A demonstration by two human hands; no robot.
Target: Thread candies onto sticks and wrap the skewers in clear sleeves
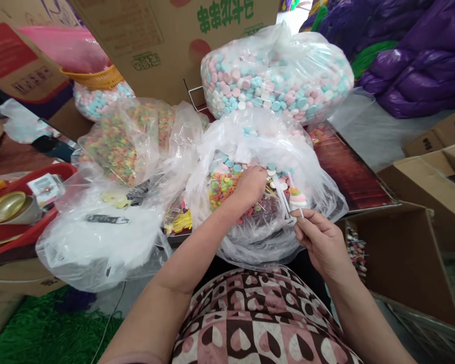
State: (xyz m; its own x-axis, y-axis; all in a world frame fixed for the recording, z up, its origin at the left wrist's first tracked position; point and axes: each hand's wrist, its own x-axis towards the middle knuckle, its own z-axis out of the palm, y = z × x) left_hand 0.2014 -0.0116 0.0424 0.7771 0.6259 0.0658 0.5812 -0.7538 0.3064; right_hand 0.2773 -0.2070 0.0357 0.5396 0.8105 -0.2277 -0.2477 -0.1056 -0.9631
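Note:
My right hand pinches the lower end of a white stick between thumb and fingers. On that stick, just above the fingertips, sits a soft candy with pink, white and rainbow colours. My left hand reaches into the open clear plastic bag in front of me, its fingers bent down among the sweets. What those fingers grip, if anything, is hidden. Around them lie orange and green ring gummies and pastel round marshmallows. Several white sticks lie between my two hands.
Behind stands a big bag of pastel marshmallows. To the left are a bag of ring gummies, clear plastic bags and a red basket. An open cardboard box with wrapped sweets inside stands at the right.

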